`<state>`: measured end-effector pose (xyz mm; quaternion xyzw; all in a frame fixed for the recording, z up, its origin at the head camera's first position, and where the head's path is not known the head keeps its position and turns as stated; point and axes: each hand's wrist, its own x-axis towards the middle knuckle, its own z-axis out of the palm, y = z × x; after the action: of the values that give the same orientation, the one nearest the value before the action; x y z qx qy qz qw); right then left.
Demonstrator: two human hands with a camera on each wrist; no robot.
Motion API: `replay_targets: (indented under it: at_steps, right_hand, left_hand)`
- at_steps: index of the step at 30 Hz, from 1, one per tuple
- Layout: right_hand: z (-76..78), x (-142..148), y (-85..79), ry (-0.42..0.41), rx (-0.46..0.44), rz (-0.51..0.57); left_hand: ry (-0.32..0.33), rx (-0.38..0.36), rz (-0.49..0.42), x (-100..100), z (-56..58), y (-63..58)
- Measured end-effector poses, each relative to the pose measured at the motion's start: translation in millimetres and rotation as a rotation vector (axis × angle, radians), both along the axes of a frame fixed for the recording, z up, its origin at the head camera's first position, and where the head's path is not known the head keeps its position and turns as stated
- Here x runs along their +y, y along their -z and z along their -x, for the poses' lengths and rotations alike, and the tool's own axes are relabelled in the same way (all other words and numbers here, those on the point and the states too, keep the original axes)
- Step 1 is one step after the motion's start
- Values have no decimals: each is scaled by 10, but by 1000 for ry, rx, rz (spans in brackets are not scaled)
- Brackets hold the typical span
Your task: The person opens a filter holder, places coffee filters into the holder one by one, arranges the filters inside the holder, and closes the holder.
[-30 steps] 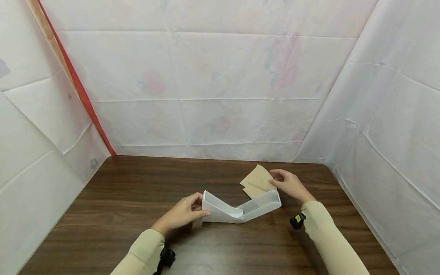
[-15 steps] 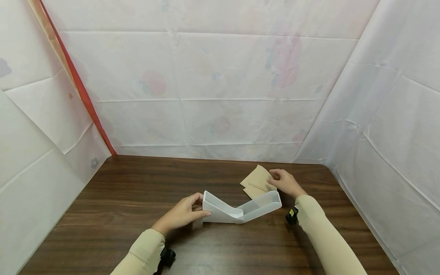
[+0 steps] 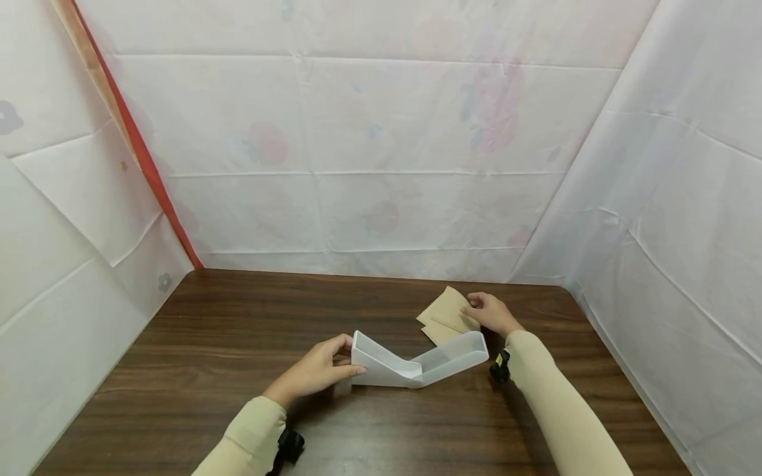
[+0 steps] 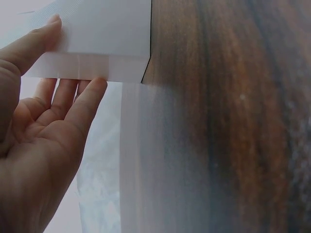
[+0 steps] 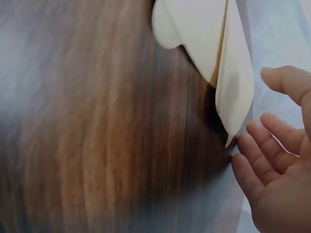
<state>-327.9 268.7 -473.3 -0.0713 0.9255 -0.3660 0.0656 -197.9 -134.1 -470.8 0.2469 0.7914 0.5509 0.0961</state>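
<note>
A white plastic V-shaped holder (image 3: 383,367) with an open top stands on the table. My left hand (image 3: 314,371) grips its left end; in the left wrist view the thumb lies on the broad face and the fingertips touch the narrow end wall. Behind the holder's right arm lie tan paper coffee filters (image 3: 448,313), overlapping and partly hidden by it. At their right edge is my right hand (image 3: 495,316). In the right wrist view its fingers (image 5: 257,158) are loosely bent beside the filters' pointed tip, with the thumb apart from the paper.
The dark wood-grain table (image 3: 250,317) carries the holder and the filters. A white printed cloth (image 3: 369,132) hangs behind and along both sides, with a red strip (image 3: 149,172) at the back left. Small black cameras sit at both wrists.
My right forearm and wrist have shifted left, and the fingertips have moved slightly further over the filters' right edge. The left hand and the holder stay in place.
</note>
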Motion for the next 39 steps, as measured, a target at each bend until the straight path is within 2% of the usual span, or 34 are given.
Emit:
replay_targets:
  at_steps: [5, 9, 19, 29, 33, 39]
  right_hand:
    - [55, 18, 12, 39, -53, 27]
    - [93, 18, 17, 38, -81, 26]
    - [157, -11, -33, 34, -93, -86]
    - [193, -49, -76, 52, -143, -126]
    - [248, -57, -82, 35, -148, -199]
    - [315, -105, -149, 30, -204, -335]
  left_hand:
    - [5, -3, -6, 5, 8, 8]
    - [7, -1, -11, 9, 17, 21]
    - [5, -5, -18, 2, 13, 34]
    - [9, 5, 18, -1, 33, 58]
    - [11, 10, 21, -9, 41, 74]
    - [12, 3, 19, -13, 42, 69]
